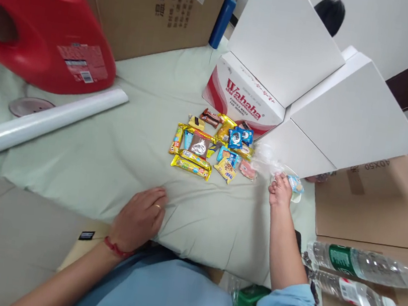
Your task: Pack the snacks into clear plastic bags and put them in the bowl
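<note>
My left hand [141,217], with a ring and a red bracelet, rests open and palm down on the pale green cloth [140,149] near its front edge. My right hand [281,189] is closed, its fingers pinched on a crumpled clear plastic bag [267,155]. Right beside its fingers is a blue-and-white packet [295,183] on a pale object that I cannot make out. Left of this hand lies a cluster of wrapped snacks, among them a long yellow packet [191,167], a brown-windowed packet [199,145], a blue packet [235,138] and a pink packet [248,169].
Behind the snacks stand a Wahaha carton [245,95] and white box panels [317,118]. At left are a red jug [55,28], a white roll [46,124] and a pinkish lid [31,107]. Two plastic bottles, one green-labelled [365,264], lie on cardboard at right.
</note>
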Available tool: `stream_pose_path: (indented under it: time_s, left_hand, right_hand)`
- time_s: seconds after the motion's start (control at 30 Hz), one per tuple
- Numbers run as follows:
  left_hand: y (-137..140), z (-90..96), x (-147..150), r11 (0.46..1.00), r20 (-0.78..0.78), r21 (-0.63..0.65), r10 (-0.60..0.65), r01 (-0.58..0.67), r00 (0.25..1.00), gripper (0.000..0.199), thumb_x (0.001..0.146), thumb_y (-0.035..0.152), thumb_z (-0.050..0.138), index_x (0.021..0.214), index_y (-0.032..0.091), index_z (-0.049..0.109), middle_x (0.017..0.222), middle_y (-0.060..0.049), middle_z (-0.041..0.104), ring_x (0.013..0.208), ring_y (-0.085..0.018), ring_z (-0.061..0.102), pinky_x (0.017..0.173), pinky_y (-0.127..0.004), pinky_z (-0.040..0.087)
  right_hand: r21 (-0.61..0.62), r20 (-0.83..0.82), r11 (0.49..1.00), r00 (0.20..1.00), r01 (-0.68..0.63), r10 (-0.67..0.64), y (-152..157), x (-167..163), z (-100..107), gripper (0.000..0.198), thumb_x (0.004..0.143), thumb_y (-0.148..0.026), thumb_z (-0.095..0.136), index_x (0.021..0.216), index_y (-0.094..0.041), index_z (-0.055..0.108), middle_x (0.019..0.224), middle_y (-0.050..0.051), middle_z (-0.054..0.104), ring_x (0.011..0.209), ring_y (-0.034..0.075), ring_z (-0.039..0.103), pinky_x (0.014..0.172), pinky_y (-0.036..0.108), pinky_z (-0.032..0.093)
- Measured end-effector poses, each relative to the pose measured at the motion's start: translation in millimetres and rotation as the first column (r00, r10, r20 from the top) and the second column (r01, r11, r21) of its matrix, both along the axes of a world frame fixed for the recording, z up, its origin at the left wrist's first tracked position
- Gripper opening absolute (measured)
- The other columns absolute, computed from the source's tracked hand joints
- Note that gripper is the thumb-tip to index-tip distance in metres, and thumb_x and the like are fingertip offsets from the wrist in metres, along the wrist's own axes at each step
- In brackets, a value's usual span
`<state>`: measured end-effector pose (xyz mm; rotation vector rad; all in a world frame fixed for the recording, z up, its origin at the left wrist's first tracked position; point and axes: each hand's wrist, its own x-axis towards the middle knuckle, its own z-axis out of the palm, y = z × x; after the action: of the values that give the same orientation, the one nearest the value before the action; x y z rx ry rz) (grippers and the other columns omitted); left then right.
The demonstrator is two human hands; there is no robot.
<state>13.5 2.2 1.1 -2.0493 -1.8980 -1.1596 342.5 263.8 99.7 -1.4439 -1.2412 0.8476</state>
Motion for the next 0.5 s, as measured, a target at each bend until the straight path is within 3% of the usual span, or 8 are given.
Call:
stream_pose_path:
  time_s: [0.1, 0.2, 0.27, 0.33, 0.43, 0.5]
  left_hand:
    - [-4, 14.4, 3, 0.998, 0.237, 0.061, 0.014, -0.029, 0.971, 0.019, 0.092, 0.010, 0.054, 0.100, 0.020, 0.068, 0.108, -0.011, 0.073, 0.110, -0.024, 0.068, 0.097, -0.039, 0.056]
    - [-3, 36.1, 19, 0.998, 0.530, -0.067, 0.036, 0.000, 0.847, 0.017, 0.096, 0.021, 0.052, 0.097, 0.021, 0.069, 0.096, -0.006, 0.072, 0.093, -0.019, 0.069, 0.086, -0.034, 0.056]
    - [4, 49.1, 36, 0.960, 0.727, -0.238, 0.078, 0.145, 0.682, 0.022, 0.096, 0.034, 0.052, 0.096, 0.021, 0.070, 0.085, -0.003, 0.071, 0.075, -0.017, 0.066, 0.070, -0.030, 0.055]
    - [16, 57.2, 53, 0.874, 0.882, -0.341, 0.170, 0.346, 0.439, 0.031, 0.092, 0.047, 0.054, 0.096, 0.020, 0.069, 0.079, -0.002, 0.067, 0.062, -0.014, 0.061, 0.054, -0.027, 0.049]
    - [34, 60.0, 72, 0.779, 0.965, -0.255, 0.242, 0.572, 0.102, 0.046, 0.085, 0.062, 0.060, 0.094, 0.018, 0.068, 0.087, -0.004, 0.067, 0.059, -0.011, 0.055, 0.045, -0.023, 0.036]
    - [40, 58.7, 79, 0.761, 0.971, -0.172, 0.236, 0.626, -0.020, 0.052, 0.082, 0.068, 0.062, 0.088, 0.017, 0.066, 0.081, -0.002, 0.064, 0.057, -0.009, 0.049, 0.045, -0.022, 0.031]
  right_hand:
    - [-0.099, -0.181, 0.992, 0.982, -0.075, 0.056, -27, -7, -2, 0.049, 0.063, -0.054, 0.086, 0.076, -0.023, 0.049, 0.061, -0.012, 0.033, 0.045, 0.004, 0.019, 0.038, 0.017, 0.015]
    - [-0.177, -0.302, 0.968, 0.946, -0.179, 0.119, -71, -24, -11, 0.049, 0.062, -0.052, 0.087, 0.076, -0.023, 0.050, 0.060, -0.012, 0.032, 0.044, 0.004, 0.017, 0.036, 0.016, 0.014]
    - [-0.230, -0.406, 0.935, 0.900, -0.270, 0.160, -104, -38, -20, 0.044, 0.065, -0.048, 0.087, 0.078, -0.022, 0.052, 0.059, -0.012, 0.032, 0.044, 0.004, 0.015, 0.036, 0.016, 0.015]
    - [-0.272, -0.525, 0.889, 0.831, -0.369, 0.184, -134, -53, -28, 0.040, 0.069, -0.043, 0.087, 0.080, -0.022, 0.055, 0.059, -0.012, 0.032, 0.045, 0.004, 0.012, 0.036, 0.016, 0.014]
    - [-0.317, -0.587, 0.819, 0.777, -0.479, 0.227, -165, -69, -34, 0.037, 0.073, -0.044, 0.086, 0.083, -0.021, 0.059, 0.058, -0.012, 0.031, 0.046, 0.004, 0.012, 0.039, 0.017, 0.015]
    - [-0.332, -0.511, 0.790, 0.802, -0.516, 0.309, -174, -71, -35, 0.035, 0.078, -0.049, 0.083, 0.087, -0.020, 0.064, 0.057, -0.011, 0.033, 0.047, 0.005, 0.016, 0.042, 0.019, 0.018]
